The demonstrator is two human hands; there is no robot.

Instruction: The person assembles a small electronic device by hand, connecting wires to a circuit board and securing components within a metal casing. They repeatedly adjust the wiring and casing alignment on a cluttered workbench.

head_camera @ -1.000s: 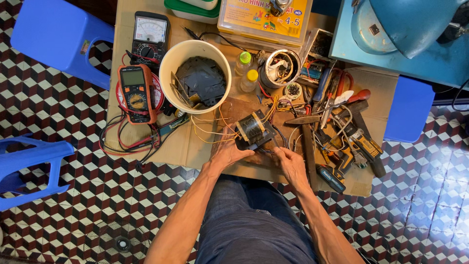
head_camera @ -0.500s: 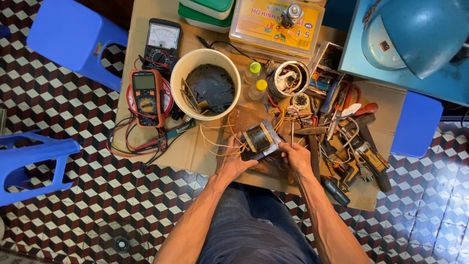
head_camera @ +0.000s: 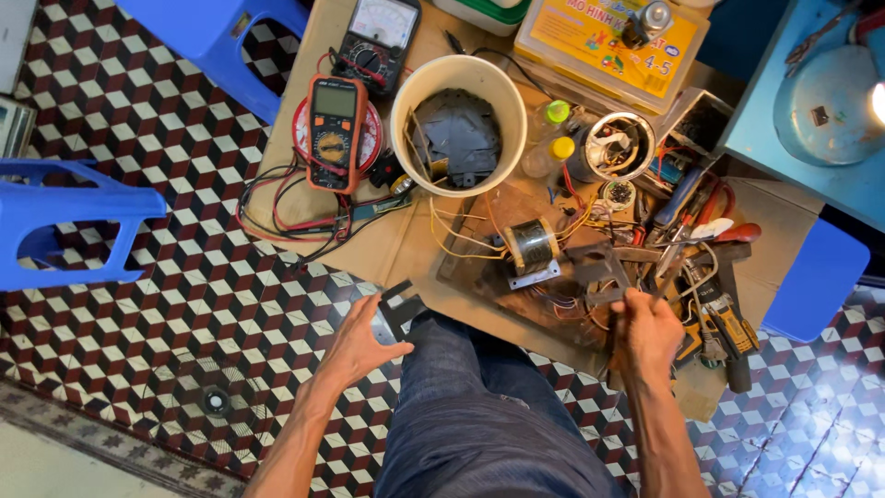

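Observation:
I sit on the floor over a brown board (head_camera: 479,277) laid on cardboard. On the board lies a small transformer coil (head_camera: 530,246) with copper winding and loose yellow and red wires. My left hand (head_camera: 355,346) is off the board near my knee. It pinches a dark, flat, notched metal plate (head_camera: 401,309) between thumb and fingers. My right hand (head_camera: 645,334) is curled at the board's right end and grips a thin dark metal piece (head_camera: 604,295). Other grey plates (head_camera: 597,263) lie just beyond it. Neither hand touches the coil.
A white bucket (head_camera: 458,124) of dark metal plates stands behind the coil. An orange multimeter (head_camera: 334,129) and a black one (head_camera: 378,37) lie at the left with tangled leads. Pliers and other tools (head_camera: 710,277) are heaped at the right. Blue stools (head_camera: 64,221) and a blue table (head_camera: 811,111) surround the spot.
Both hands were on the coil; now they have let go and pulled back toward me. The left hand has swung left off the board with a plate, the right to the board's right end.

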